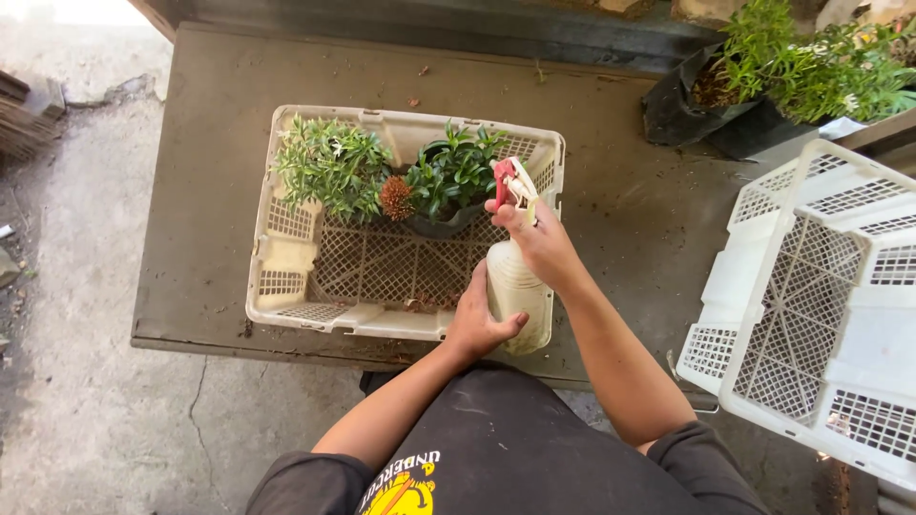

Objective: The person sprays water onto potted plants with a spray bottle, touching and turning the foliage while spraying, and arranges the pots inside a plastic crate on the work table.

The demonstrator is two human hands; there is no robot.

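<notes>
At the near right corner of a cream lattice crate (286,286): a cream spray bottle (518,286), upright, red-and-white trigger head pointing toward the plants. Right hand (542,240) clamped around the bottle's neck, index finger hooked up by the trigger, wrist bent, forearm running back and down to the right. Left hand (477,319) cupped against the bottle's lower body from the left, thumb wrapped across the front, fingers hidden behind, forearm angling down-left toward a dark shirt. Both hands closed on the bottle, held just above the crate's front edge.

Inside the crate, against the far wall: a light green bushy plant (332,167) on the left, a darker glossy-leaved plant (454,172) in a black pot on the right, and a brown spiky seed head (395,198) between them, touching both. Near half of the crate floor bare, with a little soil debris.

Beneath the crate: a worn grey-brown table (210,191). Off to the right, well apart: a white lattice crate (811,296), tilted, and more green plants in black bags (763,86) at the far right corner. Left of the table: cracked concrete floor (76,334).
</notes>
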